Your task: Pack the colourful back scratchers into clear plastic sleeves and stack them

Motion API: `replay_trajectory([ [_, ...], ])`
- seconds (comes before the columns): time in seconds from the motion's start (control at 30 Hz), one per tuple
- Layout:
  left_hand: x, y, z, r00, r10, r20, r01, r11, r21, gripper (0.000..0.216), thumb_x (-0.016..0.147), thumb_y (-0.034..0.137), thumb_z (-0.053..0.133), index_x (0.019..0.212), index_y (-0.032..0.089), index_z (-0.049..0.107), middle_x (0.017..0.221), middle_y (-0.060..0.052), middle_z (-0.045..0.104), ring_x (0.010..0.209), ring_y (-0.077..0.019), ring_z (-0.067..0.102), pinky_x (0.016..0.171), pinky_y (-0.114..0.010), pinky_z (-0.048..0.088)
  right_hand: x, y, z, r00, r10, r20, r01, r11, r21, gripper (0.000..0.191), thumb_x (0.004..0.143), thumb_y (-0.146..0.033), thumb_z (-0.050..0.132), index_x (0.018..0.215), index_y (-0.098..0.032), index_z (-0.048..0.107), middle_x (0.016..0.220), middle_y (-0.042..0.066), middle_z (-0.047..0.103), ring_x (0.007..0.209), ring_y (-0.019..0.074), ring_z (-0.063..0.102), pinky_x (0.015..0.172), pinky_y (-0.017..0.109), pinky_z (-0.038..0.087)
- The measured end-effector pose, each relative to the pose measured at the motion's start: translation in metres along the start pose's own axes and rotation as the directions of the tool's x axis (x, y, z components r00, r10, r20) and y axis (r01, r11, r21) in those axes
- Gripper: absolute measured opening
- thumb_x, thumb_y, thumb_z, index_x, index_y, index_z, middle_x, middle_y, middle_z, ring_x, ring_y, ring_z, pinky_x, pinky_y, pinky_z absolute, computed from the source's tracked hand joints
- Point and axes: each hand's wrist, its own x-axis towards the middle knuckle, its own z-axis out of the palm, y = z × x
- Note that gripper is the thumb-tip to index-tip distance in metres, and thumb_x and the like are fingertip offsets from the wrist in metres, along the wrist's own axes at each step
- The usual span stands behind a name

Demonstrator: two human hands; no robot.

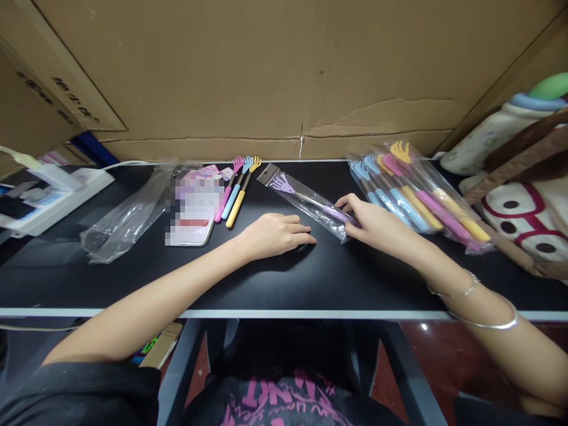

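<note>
Purple bagged scratcher (310, 203) | right hand (375, 225) pinches end | left hand (270, 235) flat beside

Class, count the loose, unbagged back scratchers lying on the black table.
3: pink scratcher, blue scratcher and yellow scratcher, side by side beside the phone. Others sit inside bags.

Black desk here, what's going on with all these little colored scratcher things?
A person sits at a black desk. Their right hand grips the handle end of a purple back scratcher in a clear sleeve, while the left hand rests flat on the desk beside it. To the right lies a pile of bagged scratchers; to the left, three loose scratchers in pink, blue and yellow, a phone and empty plastic bags.
</note>
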Motion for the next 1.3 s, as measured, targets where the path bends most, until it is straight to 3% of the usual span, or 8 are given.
replay_trajectory([
  [0.17, 0.0, -0.001, -0.002, 0.998, -0.011, 0.055, 0.012, 1.0, -0.014, 0.025, 0.095, 0.02, 0.055, 0.114, 0.025, 0.07, 0.112, 0.001, 0.075, 0.084, -0.0134, 0.062, 0.061, -0.022, 0.044, -0.001, 0.003, -0.01, 1.0, 0.0, 0.02, -0.001, 0.999, 0.052, 0.036, 0.082, -0.022, 0.047, 0.118, -0.02, 0.048, 0.083, 0.002, 0.067, 0.07, 0.0195, 0.064, 0.059, 0.027, 0.04],
  [0.37, -0.001, -0.002, -0.002, 0.998, -0.018, 0.063, 0.021, 0.999, -0.04, 0.026, 0.095, 0.02, 0.054, 0.115, 0.026, 0.07, 0.112, 0.001, 0.074, 0.088, -0.014, 0.062, 0.065, -0.023, 0.045, -0.003, 0.014, -0.024, 0.997, -0.026, -0.067, 0.039, 0.981, 0.19, 0.031, 0.085, -0.027, 0.046, 0.115, -0.021, 0.052, 0.076, 0.001, 0.061, 0.063, 0.0178, 0.058, 0.057, 0.028, 0.04],
  [0.67, -0.001, -0.004, -0.004, 0.99, -0.054, 0.134, 0.063, 0.996, -0.067, 0.028, 0.096, 0.02, 0.052, 0.117, 0.028, 0.069, 0.115, 0.003, 0.073, 0.093, -0.0128, 0.064, 0.068, -0.024, 0.045, -0.02, 0.041, -0.061, 0.981, 0.03, -0.192, 0.039, 0.937, 0.347, 0.04, 0.089, -0.049, 0.051, 0.119, -0.023, 0.052, 0.112, 0.008, 0.063, 0.09, 0.021, 0.059, 0.077, 0.033, 0.048],
  [0.73, -0.002, -0.004, -0.004, 0.991, -0.05, 0.123, 0.059, 0.995, -0.077, 0.027, 0.097, 0.02, 0.052, 0.117, 0.027, 0.069, 0.114, 0.003, 0.073, 0.093, -0.0129, 0.064, 0.068, -0.024, 0.045, -0.03, 0.048, -0.068, 0.957, 0.101, -0.272, 0.018, 0.914, 0.404, 0.041, 0.086, -0.052, 0.056, 0.117, -0.025, 0.055, 0.123, 0.008, 0.061, 0.095, 0.0215, 0.059, 0.079, 0.034, 0.049],
  [0.87, -0.002, -0.004, -0.003, 0.993, -0.038, 0.111, 0.049, 0.995, -0.092, 0.028, 0.097, 0.02, 0.051, 0.117, 0.026, 0.068, 0.114, 0.002, 0.073, 0.093, -0.013, 0.064, 0.069, -0.024, 0.045, -0.054, 0.066, -0.073, 0.886, 0.352, -0.301, -0.139, 0.822, 0.552, 0.046, 0.08, -0.047, 0.063, 0.122, -0.029, 0.059, 0.115, 0.009, 0.063, 0.068, 0.0168, 0.056, 0.056, 0.033, 0.047],
  [0.93, -0.001, -0.005, -0.003, 0.993, -0.036, 0.113, 0.047, 0.994, -0.094, 0.028, 0.097, 0.019, 0.05, 0.117, 0.026, 0.068, 0.114, 0.002, 0.072, 0.093, -0.013, 0.064, 0.069, -0.024, 0.046, -0.066, 0.08, -0.073, 0.831, 0.444, -0.335, -0.173, 0.778, 0.604, 0.042, 0.08, -0.039, 0.065, 0.121, -0.031, 0.062, 0.115, 0.01, 0.063, 0.069, 0.0163, 0.056, 0.055, 0.032, 0.047],
  [1.13, 0.0, -0.004, -0.002, 0.993, -0.034, 0.109, 0.044, 0.995, -0.089, 0.028, 0.097, 0.018, 0.05, 0.117, 0.026, 0.069, 0.113, 0.002, 0.072, 0.094, -0.0128, 0.063, 0.069, -0.024, 0.045, -0.089, 0.132, -0.07, 0.718, 0.523, -0.459, -0.129, 0.749, 0.65, 0.046, 0.077, -0.031, 0.07, 0.122, -0.031, 0.065, 0.096, 0.009, 0.063, 0.067, 0.0171, 0.054, 0.055, 0.035, 0.043],
  [1.3, -0.001, -0.004, -0.002, 0.994, -0.036, 0.1, 0.045, 0.994, -0.095, 0.028, 0.098, 0.018, 0.049, 0.117, 0.026, 0.068, 0.112, 0.002, 0.072, 0.092, -0.0129, 0.063, 0.067, -0.024, 0.045, -0.092, 0.141, -0.065, 0.671, 0.605, -0.429, -0.28, 0.742, 0.61, 0.043, 0.078, -0.032, 0.065, 0.121, -0.028, 0.064, 0.087, 0.007, 0.06, 0.064, 0.0161, 0.051, 0.052, 0.031, 0.04],
])
